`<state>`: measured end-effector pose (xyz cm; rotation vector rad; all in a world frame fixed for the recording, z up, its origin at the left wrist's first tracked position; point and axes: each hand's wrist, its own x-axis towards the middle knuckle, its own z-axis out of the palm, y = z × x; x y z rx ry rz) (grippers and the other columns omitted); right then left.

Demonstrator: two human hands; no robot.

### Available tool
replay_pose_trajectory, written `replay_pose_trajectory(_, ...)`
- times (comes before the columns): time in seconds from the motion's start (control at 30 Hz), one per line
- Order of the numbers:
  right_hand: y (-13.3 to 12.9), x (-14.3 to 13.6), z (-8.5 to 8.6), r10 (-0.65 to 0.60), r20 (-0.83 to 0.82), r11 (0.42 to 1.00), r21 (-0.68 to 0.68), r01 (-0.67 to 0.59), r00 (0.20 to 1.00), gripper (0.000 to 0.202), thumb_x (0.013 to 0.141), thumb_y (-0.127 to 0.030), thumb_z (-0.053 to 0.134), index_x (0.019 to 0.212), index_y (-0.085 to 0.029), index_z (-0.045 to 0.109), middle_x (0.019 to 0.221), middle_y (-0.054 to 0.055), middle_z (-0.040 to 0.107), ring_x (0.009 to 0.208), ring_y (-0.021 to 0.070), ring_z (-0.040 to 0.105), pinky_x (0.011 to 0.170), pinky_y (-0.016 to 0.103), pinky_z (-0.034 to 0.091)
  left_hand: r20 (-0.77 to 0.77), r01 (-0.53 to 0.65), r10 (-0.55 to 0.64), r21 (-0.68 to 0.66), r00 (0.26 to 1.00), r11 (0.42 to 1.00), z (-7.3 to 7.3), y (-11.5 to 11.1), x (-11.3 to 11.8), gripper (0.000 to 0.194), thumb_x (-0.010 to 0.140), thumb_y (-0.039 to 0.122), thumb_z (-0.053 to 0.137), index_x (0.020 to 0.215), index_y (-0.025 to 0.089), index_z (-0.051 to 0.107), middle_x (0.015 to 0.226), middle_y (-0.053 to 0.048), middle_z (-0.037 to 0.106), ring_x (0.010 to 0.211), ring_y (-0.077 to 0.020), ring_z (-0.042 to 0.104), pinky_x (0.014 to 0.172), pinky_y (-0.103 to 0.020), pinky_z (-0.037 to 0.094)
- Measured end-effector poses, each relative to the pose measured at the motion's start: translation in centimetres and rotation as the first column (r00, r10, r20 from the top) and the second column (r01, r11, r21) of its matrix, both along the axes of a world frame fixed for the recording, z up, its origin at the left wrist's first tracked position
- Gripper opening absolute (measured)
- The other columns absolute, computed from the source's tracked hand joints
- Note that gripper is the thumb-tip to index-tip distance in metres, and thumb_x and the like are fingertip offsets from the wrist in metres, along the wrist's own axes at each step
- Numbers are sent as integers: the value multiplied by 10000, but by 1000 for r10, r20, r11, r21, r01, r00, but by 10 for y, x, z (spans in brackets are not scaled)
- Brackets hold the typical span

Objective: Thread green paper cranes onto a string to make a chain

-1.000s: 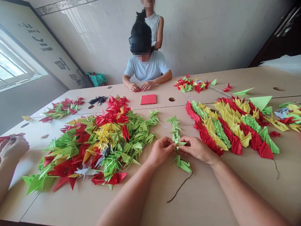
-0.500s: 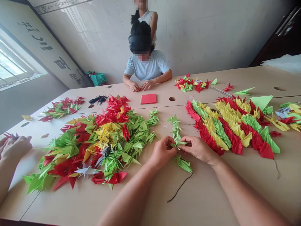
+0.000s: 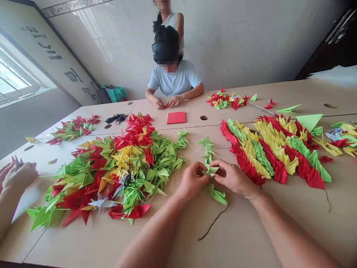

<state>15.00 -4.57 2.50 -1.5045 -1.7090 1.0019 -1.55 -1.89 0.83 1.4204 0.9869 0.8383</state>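
Note:
A green paper crane (image 3: 211, 170) is pinched between my two hands above the table. My left hand (image 3: 195, 176) grips its left side with thumb and forefinger, and my right hand (image 3: 229, 176) closes on its right side. The crane belongs to a string of green paper cranes (image 3: 208, 150) that runs away from me and also toward me. Nearer to me, more folded green cranes (image 3: 219, 195) lie on the table, and a dark cord (image 3: 214, 222) trails from them. My fingers partly hide the held crane.
Left of my hands spreads a big heap of red, green and yellow cranes (image 3: 92, 178). Strung rows of cranes (image 3: 259, 149) lie at the right. Across the table a person (image 3: 174, 80) folds paper beside red sheets (image 3: 176, 117). Another person's hands (image 3: 19, 175) show at the left edge.
My right hand has shifted slightly left, closer to my left hand, and the held crane's right side has moved in with it. The string and trailing cord lie about the same.

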Motion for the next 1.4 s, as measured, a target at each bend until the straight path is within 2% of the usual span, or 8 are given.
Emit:
replay_pose_trajectory(0.2,-2,-5,3,8,61,997,78,-13,998,198,737,-212,541,923,-269,505,657,-32,607,608,157,599,574,250,439,-9,-42,42,11,999,999,1,-1,2,159,639,120,579,769,183,511,653,54,498,563,-76,418,516,-184,318)
replay_pose_trajectory(0.3,-3,-3,3,26,88,995,91,-34,996,152,734,-192,518,868,-262,524,624,-45,580,577,140,569,554,232,427,64,20,-17,-47,998,999,3,-1,1,115,710,210,593,773,178,502,652,46,503,560,-77,434,527,-192,340)
replay_pose_trajectory(0.37,-3,-2,2,30,106,995,95,-40,994,122,731,-191,512,831,-254,543,619,-50,576,564,130,548,546,224,418,119,60,-50,-83,992,995,3,0,0,161,741,298,602,764,177,498,646,42,511,561,-81,450,535,-197,354)
replay_pose_trajectory(0.53,-2,0,-4,21,142,996,88,-34,990,120,736,-214,498,801,-230,598,644,-38,604,570,125,540,540,218,405,137,67,-53,-101,989,993,2,2,-1,248,713,376,649,735,174,506,636,38,519,562,-88,468,536,-203,363)
replay_pose_trajectory(0.8,-1,-2,-5,1,169,996,83,-15,986,111,721,-200,500,776,-224,594,650,-30,629,583,131,561,547,222,413,82,42,-37,-58,996,997,0,4,-2,207,734,340,629,719,171,511,640,32,521,587,-95,475,539,-202,348)
replay_pose_trajectory(0.97,-1,-1,-5,-16,190,996,89,-1,982,80,729,-212,501,764,-229,571,669,-22,632,598,139,572,555,232,418,74,78,-77,-14,994,997,-1,4,-2,207,706,293,646,809,176,510,670,47,493,596,-85,436,549,-198,335)
replay_pose_trajectory(1.07,0,0,-6,1,197,996,83,-17,980,78,725,-213,512,780,-238,562,686,-24,637,608,140,578,554,229,420,40,59,-58,-10,997,998,-2,4,-2,203,683,242,642,813,177,500,679,47,494,598,-84,430,548,-198,328)
replay_pose_trajectory(1.4,0,-4,-6,-2,263,995,100,-25,965,43,696,-195,527,687,-237,521,598,-47,543,547,126,488,503,227,355,-42,27,-27,-3,999,1000,1,1,-1,178,644,129,578,791,190,497,643,68,475,547,-71,392,513,-187,311)
